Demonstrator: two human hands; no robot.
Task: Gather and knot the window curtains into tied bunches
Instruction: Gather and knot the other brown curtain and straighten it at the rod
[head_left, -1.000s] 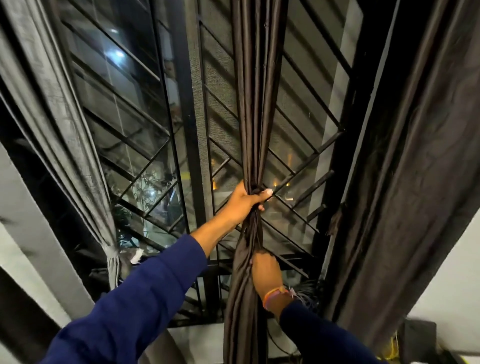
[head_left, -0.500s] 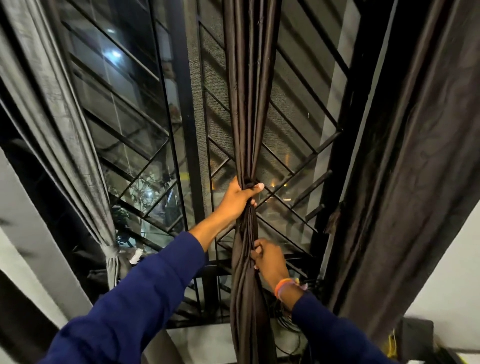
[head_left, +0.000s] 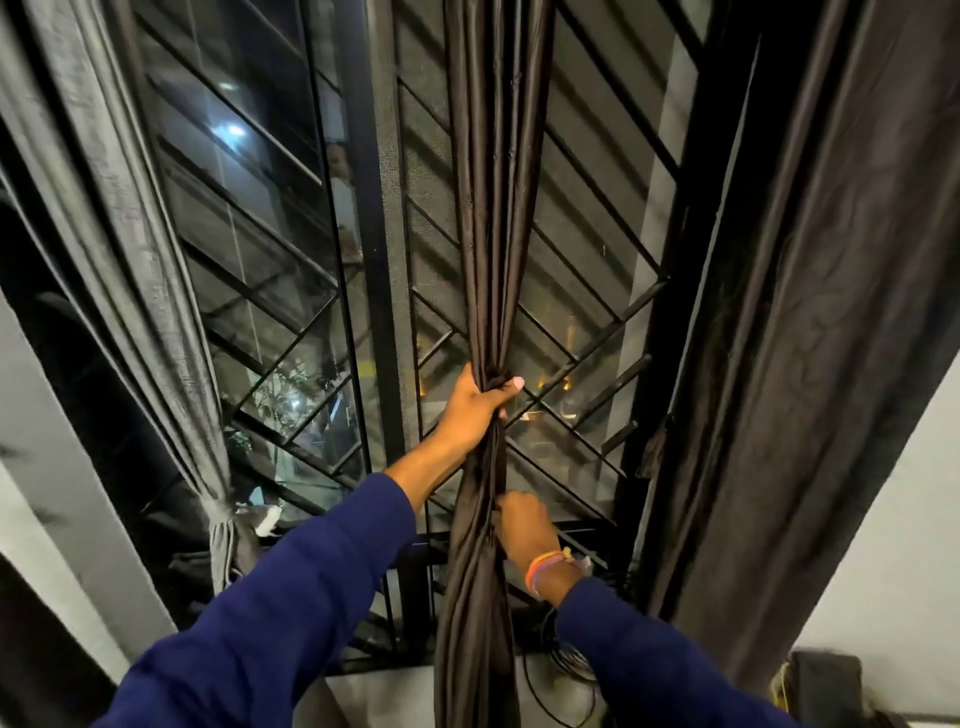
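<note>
A dark brown middle curtain (head_left: 493, 208) hangs gathered into a narrow bunch in front of the window grille. My left hand (head_left: 475, 408) is clenched around the bunch at mid height, thumb across the front. Lower down, my right hand (head_left: 524, 527), with bright bands on the wrist, grips the right edge of the same bunch; its fingers are tucked into the folds. A grey curtain (head_left: 130, 270) on the left is tied in at its waist (head_left: 221, 512). A wide dark curtain (head_left: 810, 364) hangs loose on the right.
Behind the curtains is a black metal grille (head_left: 587, 291) with diagonal bars and a mesh screen. Black cables (head_left: 566, 670) coil near the sill under my right arm. A dark box (head_left: 826, 680) sits at the bottom right by the white wall.
My right hand has risen along the bunch and turned, from gripping it low to holding its right edge higher. My left hand keeps its grip at the same spot.
</note>
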